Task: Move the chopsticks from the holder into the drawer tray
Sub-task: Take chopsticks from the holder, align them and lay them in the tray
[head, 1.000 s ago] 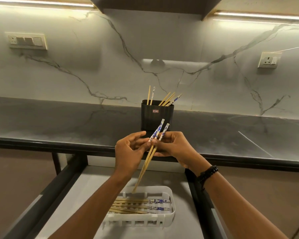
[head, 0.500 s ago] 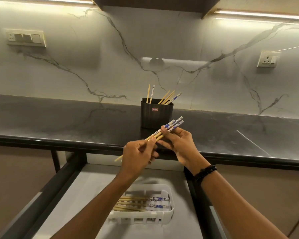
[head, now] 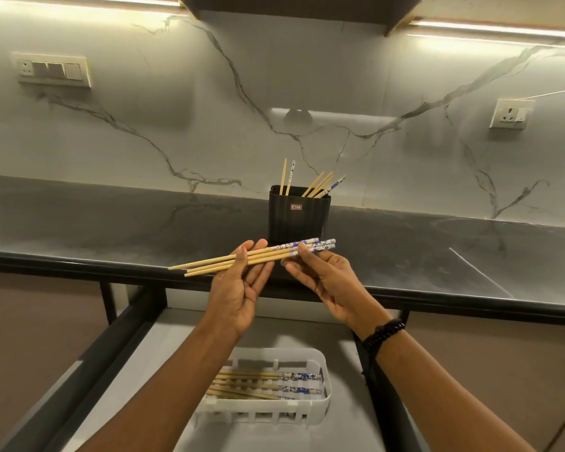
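Chopsticks of pale bamboo with blue-and-white patterned ends (head: pixel 255 257), a small bunch, lie nearly level across both hands at the middle of the frame, above the front edge of the dark grey stone worktop (head: pixel 111 230). The left hand (head: pixel 238 288) is spread almost flat, palm up, cradling the plain tips, while the right hand (head: pixel 327 275) pinches the patterned ends between thumb and fingertips; that hold seems meant to square the sticks into one neat bundle facing one way. More chopsticks (head: pixel 318 185) stand leaning in the black ribbed plastic holder (head: pixel 299 216) just behind the hands, so the job is only partly done. At the bottom centre, the white slotted plastic tray (head: pixel 320 396) sits in the open drawer (head: pixel 163 360) holding several sticks laid lengthwise, patterned ends to the right; the count is hard to tell. Matching that direction probably explains the level hold.
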Action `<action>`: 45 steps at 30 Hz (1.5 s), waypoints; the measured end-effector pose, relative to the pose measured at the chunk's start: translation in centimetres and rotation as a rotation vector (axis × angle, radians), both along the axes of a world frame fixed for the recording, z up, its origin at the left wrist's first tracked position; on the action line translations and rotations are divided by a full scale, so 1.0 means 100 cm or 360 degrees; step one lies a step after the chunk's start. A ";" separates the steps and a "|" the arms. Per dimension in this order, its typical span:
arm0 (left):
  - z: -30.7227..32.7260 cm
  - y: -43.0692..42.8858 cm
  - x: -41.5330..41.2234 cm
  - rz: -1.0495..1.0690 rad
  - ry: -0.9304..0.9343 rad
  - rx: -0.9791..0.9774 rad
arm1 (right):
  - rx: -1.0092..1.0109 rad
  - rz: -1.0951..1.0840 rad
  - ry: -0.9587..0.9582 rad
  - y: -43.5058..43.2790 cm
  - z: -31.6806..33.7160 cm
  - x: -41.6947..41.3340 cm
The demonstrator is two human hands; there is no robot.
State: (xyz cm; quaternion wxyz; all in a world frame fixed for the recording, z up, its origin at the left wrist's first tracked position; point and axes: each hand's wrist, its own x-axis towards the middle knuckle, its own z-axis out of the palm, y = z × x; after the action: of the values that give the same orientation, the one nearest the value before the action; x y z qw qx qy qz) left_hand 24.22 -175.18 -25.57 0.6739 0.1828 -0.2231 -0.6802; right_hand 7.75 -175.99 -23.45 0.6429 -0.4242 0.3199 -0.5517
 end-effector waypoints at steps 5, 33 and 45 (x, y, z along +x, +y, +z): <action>0.004 -0.005 0.016 0.0018 0.0025 0.0016 | -0.0062 0.0054 -0.0111 -0.002 0.003 -0.015; 0.002 0.000 0.019 -0.0088 -0.0119 -0.0025 | -0.0077 0.0080 -0.0137 0.009 0.001 -0.010; 0.002 0.000 0.020 -0.0062 -0.0233 -0.0006 | -0.0511 -0.0035 0.0383 0.007 -0.001 -0.014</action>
State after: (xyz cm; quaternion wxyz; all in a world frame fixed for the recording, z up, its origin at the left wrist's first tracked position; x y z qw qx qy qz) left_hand 26.19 -175.18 -25.34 0.6427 0.2264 -0.2766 -0.6776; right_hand 6.31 -175.25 -23.56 0.5181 -0.5806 0.3072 -0.5478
